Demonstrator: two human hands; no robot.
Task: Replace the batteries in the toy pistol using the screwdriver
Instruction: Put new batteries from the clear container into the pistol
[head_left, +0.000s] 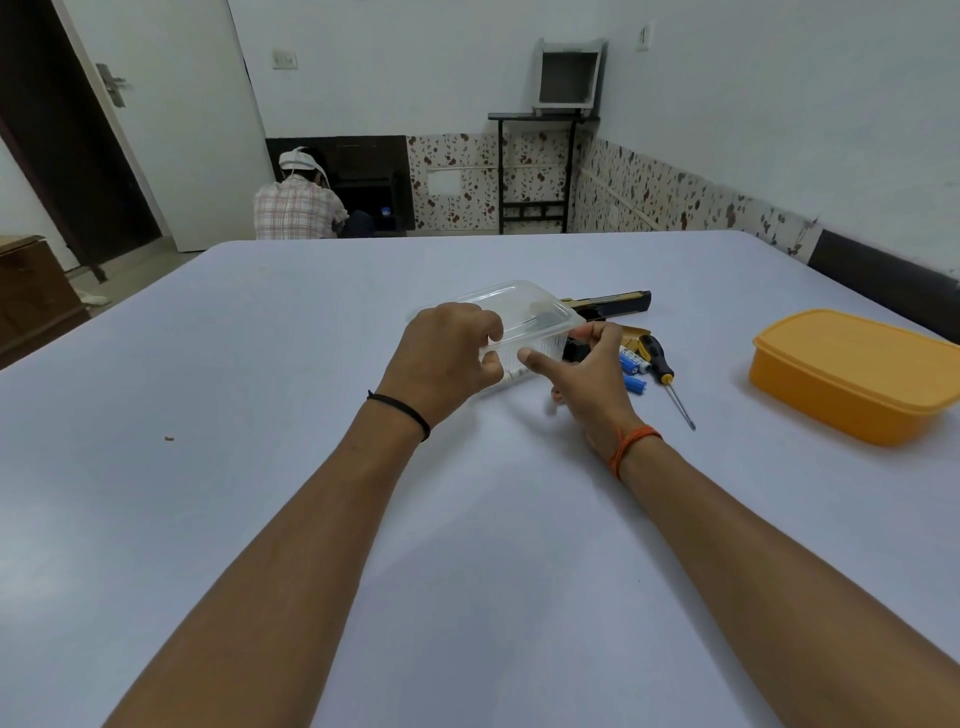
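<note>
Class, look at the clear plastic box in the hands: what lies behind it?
Behind the clear plastic box lies the black-and-gold toy pistol; only its barrel end shows, the rest being covered by the box and the right hand.

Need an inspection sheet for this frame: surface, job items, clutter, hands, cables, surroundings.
Surface: pale table, one small brown speck at left.
Job's things: toy pistol partly hidden behind clear container; blue batteries and screwdriver lying right of it.
Clutter: closed orange box at far right.
Grippers: left hand grips the container's near left corner; right hand holds its right side, thumb on the front wall.
Cables: nothing seen.
Surroundings: a person sitting on the floor, facing away; open door; black stand against the wall.
</note>
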